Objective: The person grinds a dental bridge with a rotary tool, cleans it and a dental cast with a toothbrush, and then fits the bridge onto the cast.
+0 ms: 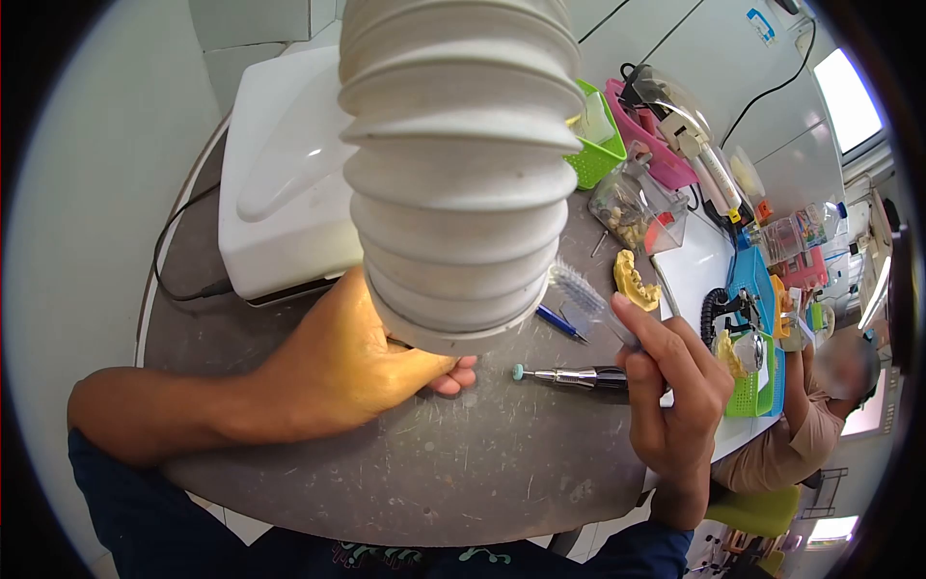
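Our left hand [338, 367] rested on the bench [463, 463] under the mouth of a ribbed white suction hose [458, 164], fingers curled around something small that we could not make out. Our right hand [675, 405] gripped a clear-handled brush [588, 294], bristles pointing up toward the hose. Just beside it a metal rotary handpiece [579, 377] with a small green tip lay on the bench. A yellow dental cast [635, 280] sat further back, near a blue pen [559, 321]. We judged this a cleaning step: next, the brush would need careful guiding to the held piece, close under the hose.
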A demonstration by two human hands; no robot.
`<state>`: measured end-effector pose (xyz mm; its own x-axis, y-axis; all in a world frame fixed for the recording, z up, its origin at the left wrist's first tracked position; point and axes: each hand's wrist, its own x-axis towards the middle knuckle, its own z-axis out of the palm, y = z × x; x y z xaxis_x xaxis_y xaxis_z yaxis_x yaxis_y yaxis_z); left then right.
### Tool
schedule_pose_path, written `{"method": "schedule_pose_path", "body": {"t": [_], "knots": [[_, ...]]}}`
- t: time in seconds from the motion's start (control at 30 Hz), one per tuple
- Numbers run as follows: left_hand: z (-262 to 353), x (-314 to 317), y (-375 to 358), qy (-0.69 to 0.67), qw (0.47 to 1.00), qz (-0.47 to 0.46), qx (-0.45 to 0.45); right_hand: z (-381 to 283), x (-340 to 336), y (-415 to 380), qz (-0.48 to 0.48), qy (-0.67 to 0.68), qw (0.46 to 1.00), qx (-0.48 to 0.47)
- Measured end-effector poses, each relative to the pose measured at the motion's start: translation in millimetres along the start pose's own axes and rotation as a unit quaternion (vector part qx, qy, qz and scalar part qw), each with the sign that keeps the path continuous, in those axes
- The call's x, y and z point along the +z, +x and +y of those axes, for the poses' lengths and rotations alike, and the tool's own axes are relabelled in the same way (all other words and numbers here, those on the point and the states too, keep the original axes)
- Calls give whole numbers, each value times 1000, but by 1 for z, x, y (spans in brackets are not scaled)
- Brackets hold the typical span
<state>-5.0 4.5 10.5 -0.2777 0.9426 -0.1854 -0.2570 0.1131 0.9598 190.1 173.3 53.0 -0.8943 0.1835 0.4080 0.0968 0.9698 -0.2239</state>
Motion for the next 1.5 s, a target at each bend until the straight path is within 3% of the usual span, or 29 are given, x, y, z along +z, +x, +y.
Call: {"method": "schedule_pose_path", "body": {"t": [0.1, 0.17, 0.33, 0.67, 0.87, 0.97, 1.03, 1.17, 1.23, 1.33, 1.43, 1.5], "knots": [[5, 1, -2, -48, 999, 10, -13, -8, -5, -4, -20, 91, 995, 31], [5, 2, -3, -40, 999, 23, -3, -10, -1, -11, -94, 256, 954, 127], [-2, 1, -2, -52, 998, 32, 20, -13, -2, -9, -192, 317, 920, 128], [0, 3, -2, -70, 997, 34, 24, -15, 8, -14, -162, 342, 914, 146], [-3, 2, -3, -93, 995, 43, 8, -12, 21, -14, -153, 271, 947, 76], [-4, 3, -3, -90, 995, 45, 5, -13, 19, -10, -135, 187, 972, 43], [-4, 3, -3, -79, 996, 43, 8, -15, 14, -9, -96, 36, 993, -55], [-5, 3, -3, -99, 994, 33, -8, -9, 14, -17, -37, 102, 994, 29], [-4, 3, -4, -104, 994, 34, -8, -12, 12, -18, -99, 239, 964, 56], [-2, 3, -4, -74, 997, 29, 11, -8, 16, -8, -149, 175, 973, 19], [-2, 3, -3, -78, 997, 30, 1, -11, 10, -15, -82, 145, 985, 42], [-1, 3, -4, -81, 996, 28, -9, -9, 8, -12, -116, 171, 978, 31]]}}
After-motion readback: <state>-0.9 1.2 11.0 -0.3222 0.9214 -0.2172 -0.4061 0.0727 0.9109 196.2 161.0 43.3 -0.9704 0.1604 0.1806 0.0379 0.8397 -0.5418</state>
